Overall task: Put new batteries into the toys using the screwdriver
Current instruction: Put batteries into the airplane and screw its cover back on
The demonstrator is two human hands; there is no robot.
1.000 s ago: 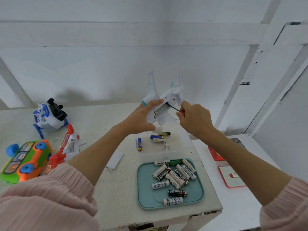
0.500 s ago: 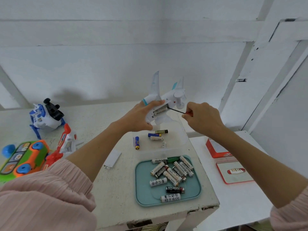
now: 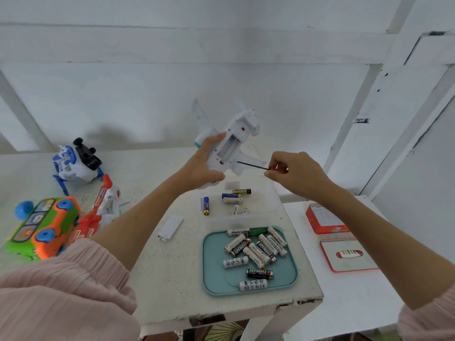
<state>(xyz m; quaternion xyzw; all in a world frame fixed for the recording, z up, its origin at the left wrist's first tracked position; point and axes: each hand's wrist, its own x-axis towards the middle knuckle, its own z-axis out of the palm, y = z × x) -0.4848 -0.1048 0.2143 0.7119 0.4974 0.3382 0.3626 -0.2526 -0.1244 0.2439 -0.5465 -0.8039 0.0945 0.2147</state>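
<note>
Two hands busy above the table (image 3: 152, 267): left hand (image 3: 204, 166) wrapped round the plane toy (image 3: 231, 146), battery bay open and looking empty; right hand (image 3: 295, 173) pinching the screwdriver (image 3: 256, 166). Toy looks like light, hard plastic with thin wings, so I'd grip the body.

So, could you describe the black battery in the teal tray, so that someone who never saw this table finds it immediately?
Start at the teal tray on the near right part of the white table, in front of the person. Most batteries there lie in a white heap toward the far side; look nearer, below the heap. The black battery lies alone between two white ones, and is the only mostly black one, with "EVEREADY" lettering and a red end.
</note>
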